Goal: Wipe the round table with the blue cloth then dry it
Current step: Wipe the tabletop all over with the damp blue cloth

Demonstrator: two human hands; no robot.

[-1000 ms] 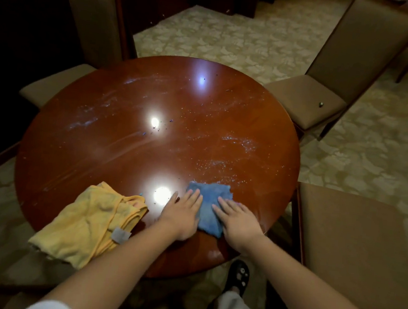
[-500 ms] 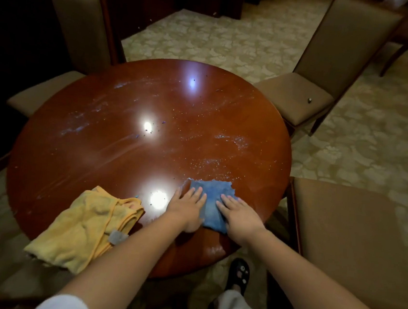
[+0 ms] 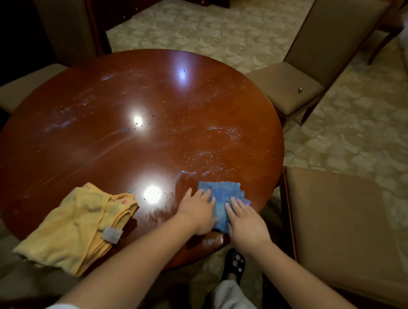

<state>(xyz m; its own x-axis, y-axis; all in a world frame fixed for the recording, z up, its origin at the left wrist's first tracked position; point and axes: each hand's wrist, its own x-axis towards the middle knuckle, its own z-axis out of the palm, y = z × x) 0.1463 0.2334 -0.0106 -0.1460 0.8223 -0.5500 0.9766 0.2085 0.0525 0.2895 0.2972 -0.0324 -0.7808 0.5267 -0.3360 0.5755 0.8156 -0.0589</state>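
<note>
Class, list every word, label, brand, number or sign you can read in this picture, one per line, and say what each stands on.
No text can be read anywhere in this view.
Grey tag sewn to the yellow cloth: any print is too small and blurred to read.
Blue cloth, round table, chairs and carpet: no writing visible.
</note>
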